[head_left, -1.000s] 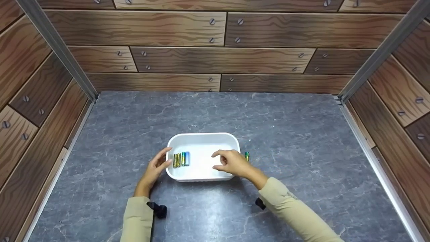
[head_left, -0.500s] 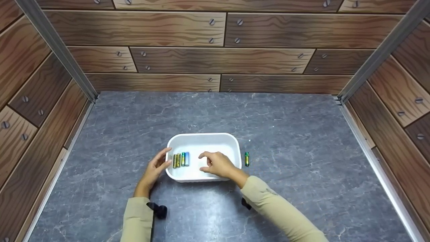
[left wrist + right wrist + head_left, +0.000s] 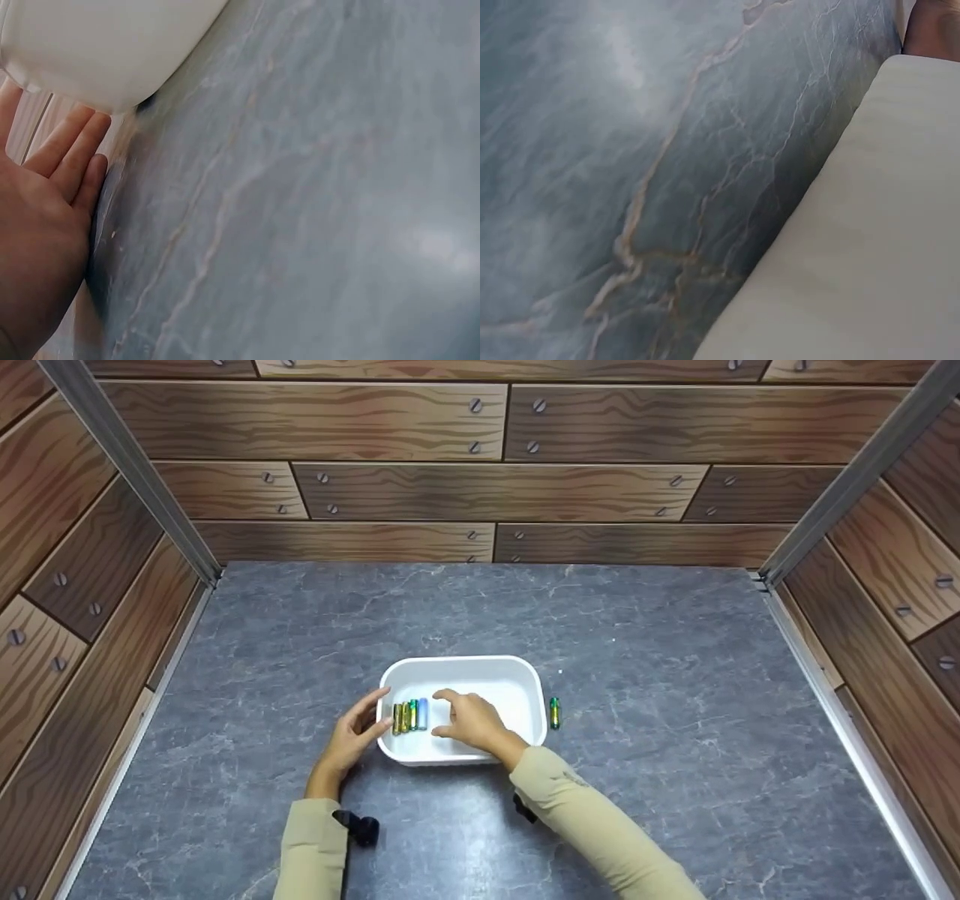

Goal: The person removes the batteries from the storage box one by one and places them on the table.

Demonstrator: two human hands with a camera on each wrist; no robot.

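A white plastic tray (image 3: 517, 690) sits on the table. Toward its left end, several batteries stand side by side in a short row: gold ones on the left, then a green-and-gold battery (image 3: 413, 715), then a light blue battery (image 3: 423, 714). My left hand (image 3: 350, 739) rests against the tray's left end, fingertips and thumb at the rim; the left wrist view shows its fingers extended against the outer wall. Over the tray, just right of the blue battery, my right hand (image 3: 474, 722) holds thumb and forefinger apart with nothing between them. Another green-and-gold battery (image 3: 555, 713) lies outside, beside the right wall.
The grey marbled tabletop (image 3: 660, 682) spreads around the tray. Wood-patterned panels (image 3: 390, 491) enclose it at the back and both sides, with metal strips at the side edges. A tiny white speck (image 3: 560, 671) lies right of the tray.
My right hand has moved left across the tray toward the battery row, uncovering the battery outside the right wall. My left hand has stayed at the rim.
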